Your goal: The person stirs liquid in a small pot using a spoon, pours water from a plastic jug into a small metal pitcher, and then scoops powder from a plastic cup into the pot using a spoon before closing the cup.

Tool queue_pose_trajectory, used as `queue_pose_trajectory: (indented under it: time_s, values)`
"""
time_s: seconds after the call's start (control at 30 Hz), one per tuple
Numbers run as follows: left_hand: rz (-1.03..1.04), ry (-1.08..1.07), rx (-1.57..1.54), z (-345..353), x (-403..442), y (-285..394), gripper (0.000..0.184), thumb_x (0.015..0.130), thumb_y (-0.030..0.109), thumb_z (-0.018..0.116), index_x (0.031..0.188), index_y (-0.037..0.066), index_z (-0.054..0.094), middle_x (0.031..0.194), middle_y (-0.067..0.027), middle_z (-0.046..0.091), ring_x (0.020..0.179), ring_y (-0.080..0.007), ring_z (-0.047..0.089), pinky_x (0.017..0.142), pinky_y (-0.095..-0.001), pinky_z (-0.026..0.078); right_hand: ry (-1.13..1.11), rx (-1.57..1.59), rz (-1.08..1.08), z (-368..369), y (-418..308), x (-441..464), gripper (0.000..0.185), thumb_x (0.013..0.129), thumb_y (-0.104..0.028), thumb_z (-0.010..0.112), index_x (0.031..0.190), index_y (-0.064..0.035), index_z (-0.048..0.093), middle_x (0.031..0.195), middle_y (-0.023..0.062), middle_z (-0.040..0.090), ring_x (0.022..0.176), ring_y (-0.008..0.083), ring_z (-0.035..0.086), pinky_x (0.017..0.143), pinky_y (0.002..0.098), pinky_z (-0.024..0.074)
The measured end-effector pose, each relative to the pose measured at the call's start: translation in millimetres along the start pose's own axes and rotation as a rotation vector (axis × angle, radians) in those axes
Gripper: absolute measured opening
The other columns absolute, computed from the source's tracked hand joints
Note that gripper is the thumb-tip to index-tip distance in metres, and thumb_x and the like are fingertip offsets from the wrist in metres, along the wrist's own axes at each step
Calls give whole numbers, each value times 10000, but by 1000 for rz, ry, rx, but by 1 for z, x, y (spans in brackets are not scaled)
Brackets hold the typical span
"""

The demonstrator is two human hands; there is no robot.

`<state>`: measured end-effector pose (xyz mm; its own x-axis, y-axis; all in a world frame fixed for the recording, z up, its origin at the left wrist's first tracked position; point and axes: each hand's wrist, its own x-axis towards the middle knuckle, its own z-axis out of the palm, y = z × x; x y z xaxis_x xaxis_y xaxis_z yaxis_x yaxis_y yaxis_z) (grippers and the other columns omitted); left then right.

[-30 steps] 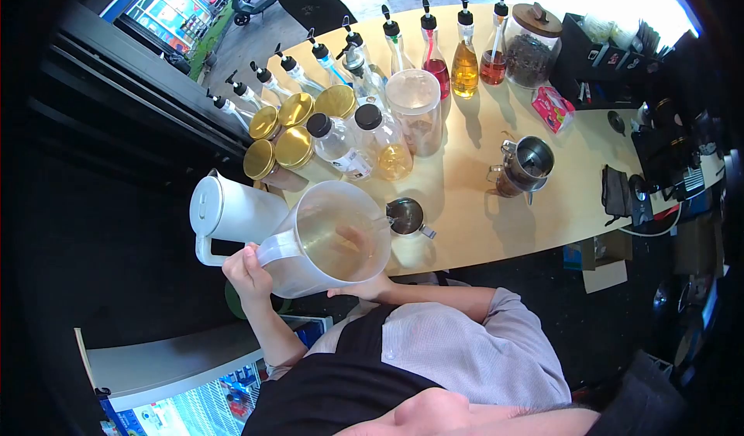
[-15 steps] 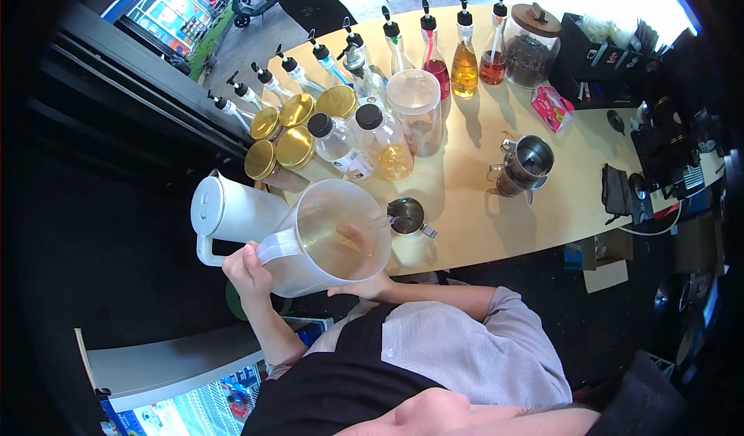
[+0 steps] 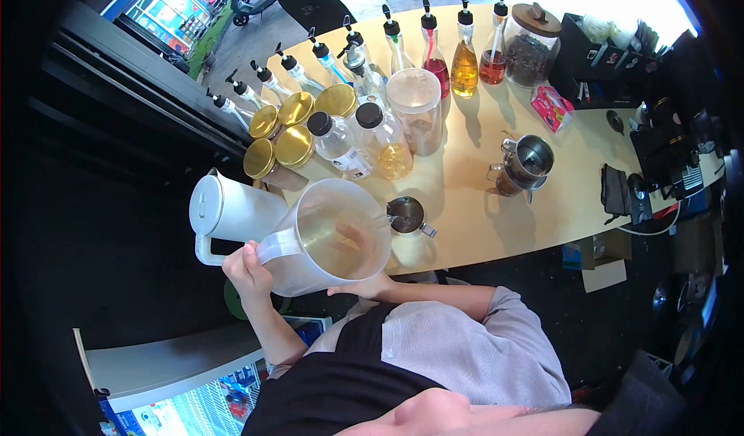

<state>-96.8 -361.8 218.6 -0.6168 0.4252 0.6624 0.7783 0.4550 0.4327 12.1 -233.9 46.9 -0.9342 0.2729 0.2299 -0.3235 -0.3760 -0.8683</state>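
My left hand (image 3: 249,272) is wrapped round the handle of a large translucent plastic pitcher (image 3: 310,269), which is tilted to the right. Through its mouth, clear liquid shows inside. My right hand (image 3: 370,287) supports the pitcher from beneath, its fingers partly hidden by the wall. At the pitcher's lip, a thin clear stream seems to run into a small metal cup (image 3: 407,216) on the table. Behind my left hand stands a white lidded jug (image 3: 232,207), partly covered by the pitcher.
Gold-lidded jars (image 3: 295,146), black-capped bottles (image 3: 332,145) and a clear plastic container (image 3: 416,114) stand beyond the pitcher. Several pump bottles (image 3: 465,60) line the table's (image 3: 465,242) far edge. Stacked metal cups (image 3: 529,161) are to the right, near a pink packet (image 3: 552,109).
Almost nothing differs. Both hands keep the pitcher tilted at about the same place, and the liquid inside looks slightly shifted.
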Motion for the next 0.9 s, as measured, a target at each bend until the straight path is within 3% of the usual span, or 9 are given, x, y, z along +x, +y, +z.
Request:
queue_pose_trajectory:
  time_s: [0.13,0.2,0.53,0.63,0.73,0.8,0.9]
  values:
    - [1,-8,2,-1,1,1,421,921,155,378,560,-51,450,454,-134,399,369,-263,434,412,-364,269,4,-14,13,-1,7,-2,1266,528,-283,926,1446,-85,77,1419,151,238,1338,289,276,1075,498,336]
    - [-2,-11,-3,-1,1,1,422,922,156,378,561,-52,449,454,-133,397,370,-262,432,412,-364,267,8,-54,-69,0,5,-3,890,621,-270,887,1304,18,394,1294,119,486,1207,209,450,1034,366,363]
    - [2,3,-3,0,1,3,429,926,158,382,558,-56,440,451,-135,392,365,-267,426,413,-369,265,85,19,-115,3,-2,-1,943,616,-239,891,1334,25,339,1317,128,453,1227,208,428,1050,361,348]
    - [0,6,-2,0,2,3,425,925,153,384,558,-55,436,450,-137,388,364,-270,427,412,-370,264,-13,-70,31,1,-7,-1,1021,610,-243,894,1372,15,265,1347,131,414,1240,218,415,1051,358,348]
    - [1,1,2,0,1,2,422,925,149,381,558,-54,431,451,-139,384,364,-273,427,412,-368,264,25,-24,-113,1,-1,2,1001,616,-252,890,1369,10,286,1333,121,437,1240,218,421,1053,368,342]
    - [4,-2,2,0,1,2,422,926,147,379,559,-52,431,451,-138,384,364,-274,427,412,-368,264,52,-95,-157,-1,4,6,1256,534,-285,924,1439,-60,83,1433,159,235,1348,288,269,1087,496,319]
    - [9,-2,-3,0,3,5,420,928,144,372,560,-50,433,451,-136,381,364,-273,426,412,-368,264,6,-89,-49,-1,3,2,1264,525,-293,926,1440,-64,85,1436,158,232,1351,290,264,1085,499,322]
